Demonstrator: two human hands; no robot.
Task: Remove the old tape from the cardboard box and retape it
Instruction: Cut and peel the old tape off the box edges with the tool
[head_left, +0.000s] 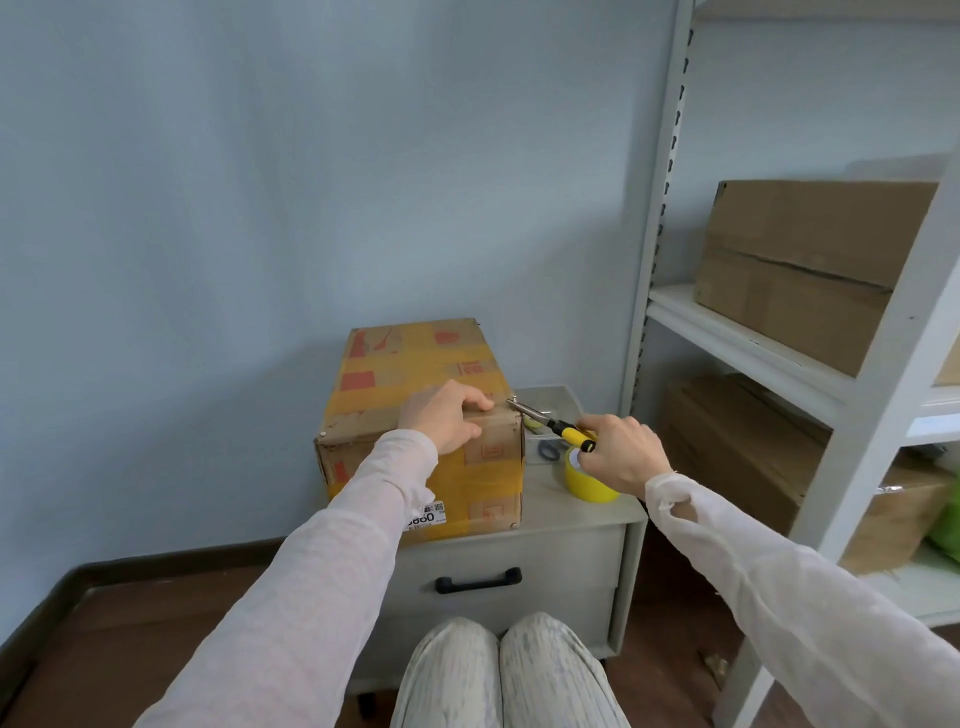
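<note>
The cardboard box (415, 374) is sitting on the left side of the table (571, 519), its near face almost at the table's near edge. Broad yellowish bands of old tape are lying across its top and front, so by my judgement the removal is only beginning.

The left hand (447, 415) is gripping the box's near right top corner, with fingers curled over the top edge and thumb against the front face. It is probably bracing the box so that it is not sliding while the other hand is working.

The right hand (626, 452) is wrapping its fingers tight round the yellow-and-black handles of the pliers (550, 423). It is reaching in from the right so that the slim metal tips are meeting the box's top right edge, just beside the left fingers. Whether the tips are pinching tape or a staple is too small to tell.

One yellow tape roll (584, 486) is standing near the table's near right corner, partly under the right hand, apparently kept within reach for retaping. One pair of scissors (546, 449) is lying between the roll and the box.

So there is one box in hand, one pair of pliers, one roll and one pair of scissors. On the shelf unit (737, 338) to the right, one large carton (810, 260) is resting above, with more cardboard below that I cannot count.
</note>
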